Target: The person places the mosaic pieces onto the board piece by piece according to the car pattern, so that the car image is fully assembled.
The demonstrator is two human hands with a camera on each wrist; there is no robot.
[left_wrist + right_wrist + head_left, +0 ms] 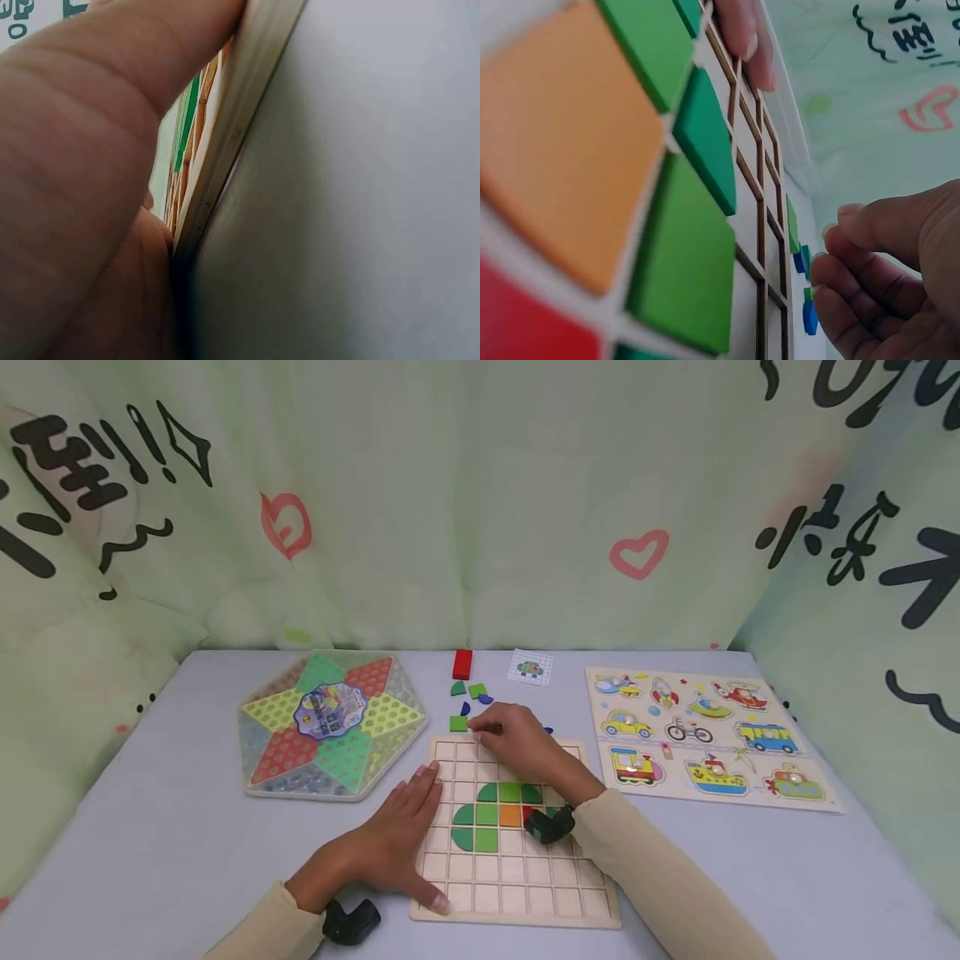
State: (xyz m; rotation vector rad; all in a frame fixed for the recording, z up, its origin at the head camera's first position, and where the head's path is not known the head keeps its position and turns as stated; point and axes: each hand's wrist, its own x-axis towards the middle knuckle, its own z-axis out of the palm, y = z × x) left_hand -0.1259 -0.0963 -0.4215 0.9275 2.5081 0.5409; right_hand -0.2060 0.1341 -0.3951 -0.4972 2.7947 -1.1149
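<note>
A wooden grid board (pixel 517 920) lies in front of me. My left hand (pixel 390 843) rests along its left edge with fingers extended, the thumb on the near left corner. Set in the grid are light green squares (pixel 486 841), dark green rounded pieces (pixel 462 839), an orange square (pixel 511 815) and a red piece partly hidden by the right wrist camera. Beyond the board's far edge, my right hand (pixel 517 743) has loosely bent fingers beside a loose green square (pixel 458 723) and a small blue piece (pixel 465 708). Nothing shows between its fingertips in the right wrist view.
Farther back lie a red block (pixel 462 664), more small green and blue pieces, and a printed pattern card (pixel 540 678). A hexagonal Chinese checkers set (pixel 345 768) is at left. A vehicle puzzle board (pixel 675 752) lies at right. A printed curtain (pixel 465 527) hangs behind the table.
</note>
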